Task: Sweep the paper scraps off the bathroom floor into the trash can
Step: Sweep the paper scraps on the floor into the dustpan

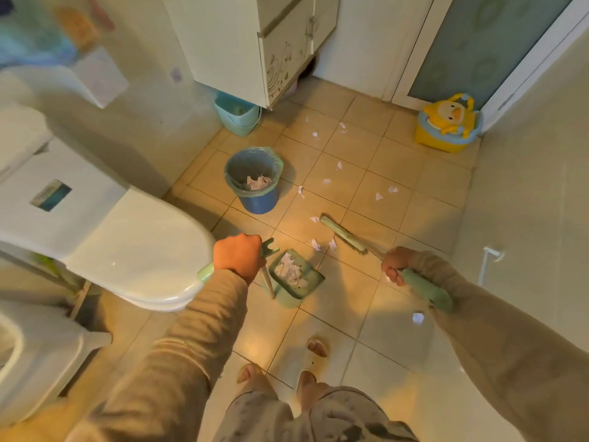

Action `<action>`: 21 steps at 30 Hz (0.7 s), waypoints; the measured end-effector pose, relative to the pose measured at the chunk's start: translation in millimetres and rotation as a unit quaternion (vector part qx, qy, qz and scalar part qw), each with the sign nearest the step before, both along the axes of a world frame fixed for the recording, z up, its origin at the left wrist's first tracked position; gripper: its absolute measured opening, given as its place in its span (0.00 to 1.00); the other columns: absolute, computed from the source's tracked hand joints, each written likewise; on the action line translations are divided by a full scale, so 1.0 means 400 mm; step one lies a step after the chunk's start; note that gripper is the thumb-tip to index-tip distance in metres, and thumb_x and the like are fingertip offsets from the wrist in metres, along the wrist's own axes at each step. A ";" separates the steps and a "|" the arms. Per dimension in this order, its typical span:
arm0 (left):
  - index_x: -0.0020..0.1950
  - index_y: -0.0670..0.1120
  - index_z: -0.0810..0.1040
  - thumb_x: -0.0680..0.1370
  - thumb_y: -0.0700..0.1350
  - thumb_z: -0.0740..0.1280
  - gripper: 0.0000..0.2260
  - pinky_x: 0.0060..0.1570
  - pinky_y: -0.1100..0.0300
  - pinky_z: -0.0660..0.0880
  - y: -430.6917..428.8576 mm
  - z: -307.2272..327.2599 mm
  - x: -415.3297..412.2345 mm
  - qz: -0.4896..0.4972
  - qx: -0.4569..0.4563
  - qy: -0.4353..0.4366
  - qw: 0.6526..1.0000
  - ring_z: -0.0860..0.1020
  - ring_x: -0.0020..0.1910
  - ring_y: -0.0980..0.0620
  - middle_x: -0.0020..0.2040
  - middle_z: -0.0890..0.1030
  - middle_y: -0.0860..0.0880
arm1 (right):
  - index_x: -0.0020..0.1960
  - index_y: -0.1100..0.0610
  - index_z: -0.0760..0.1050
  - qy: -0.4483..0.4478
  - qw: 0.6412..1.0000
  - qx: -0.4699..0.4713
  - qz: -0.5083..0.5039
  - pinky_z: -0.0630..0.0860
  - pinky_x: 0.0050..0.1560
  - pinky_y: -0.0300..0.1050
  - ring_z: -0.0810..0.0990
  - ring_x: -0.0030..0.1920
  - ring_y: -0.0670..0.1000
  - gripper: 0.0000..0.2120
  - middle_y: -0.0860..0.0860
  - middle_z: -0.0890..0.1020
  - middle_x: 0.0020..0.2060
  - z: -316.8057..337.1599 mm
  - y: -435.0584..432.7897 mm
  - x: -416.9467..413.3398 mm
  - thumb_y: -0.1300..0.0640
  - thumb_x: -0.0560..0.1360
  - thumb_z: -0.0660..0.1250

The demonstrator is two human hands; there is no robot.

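Note:
My left hand [237,257] grips the top of the green dustpan's handle. The dustpan [294,277] rests on the tiled floor below it with white paper scraps inside. My right hand [396,265] holds the green broom handle [425,288]; the broom head [342,235] lies on the floor to the right of the dustpan. Two scraps [322,244] lie between broom head and dustpan. Several more scraps [338,165] are scattered farther out, and one [418,317] lies near my right sleeve. The blue trash can [253,181], lined with a green bag, holds crumpled paper.
A white toilet [134,247] stands close on the left. A cabinet [255,43] and a light-blue bin [237,114] are at the back. A yellow duck potty [447,122] sits by the door at the back right. My slippered feet [310,362] are below.

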State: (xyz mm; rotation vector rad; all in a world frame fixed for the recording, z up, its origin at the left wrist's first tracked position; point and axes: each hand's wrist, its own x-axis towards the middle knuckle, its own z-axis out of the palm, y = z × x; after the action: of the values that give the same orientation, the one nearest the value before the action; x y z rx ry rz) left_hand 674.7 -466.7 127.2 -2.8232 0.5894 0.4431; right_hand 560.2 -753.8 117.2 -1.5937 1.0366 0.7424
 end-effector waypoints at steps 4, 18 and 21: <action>0.55 0.49 0.79 0.76 0.57 0.66 0.15 0.46 0.55 0.77 -0.019 0.000 0.010 0.021 0.000 -0.001 1.000 0.81 0.48 0.44 0.48 0.83 0.46 | 0.39 0.58 0.67 -0.054 0.996 0.046 -0.050 0.70 0.26 0.34 0.72 0.21 0.43 0.09 0.49 0.74 0.26 0.009 -0.002 -0.002 0.67 0.76 0.59; 0.55 0.47 0.78 0.77 0.57 0.65 0.16 0.46 0.54 0.76 -0.026 0.001 0.022 0.040 0.033 0.010 0.999 0.81 0.49 0.44 0.49 0.82 0.45 | 0.35 0.56 0.61 0.184 0.959 0.008 0.216 0.62 0.18 0.31 0.65 0.15 0.44 0.14 0.49 0.67 0.16 -0.040 -0.067 0.127 0.65 0.78 0.52; 0.56 0.47 0.78 0.77 0.57 0.65 0.16 0.46 0.54 0.76 -0.017 0.009 0.026 0.044 0.036 0.014 0.998 0.81 0.49 0.44 0.49 0.82 0.46 | 0.34 0.56 0.59 0.200 0.949 0.050 0.239 0.62 0.16 0.31 0.65 0.14 0.43 0.16 0.48 0.67 0.16 -0.005 -0.096 0.159 0.64 0.80 0.49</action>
State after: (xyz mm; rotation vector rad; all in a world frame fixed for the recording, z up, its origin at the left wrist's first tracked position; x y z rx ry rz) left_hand 685.0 -473.6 130.7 -2.7867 0.4458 0.5113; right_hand 623.9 -792.1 115.4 -1.6601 0.8741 1.4736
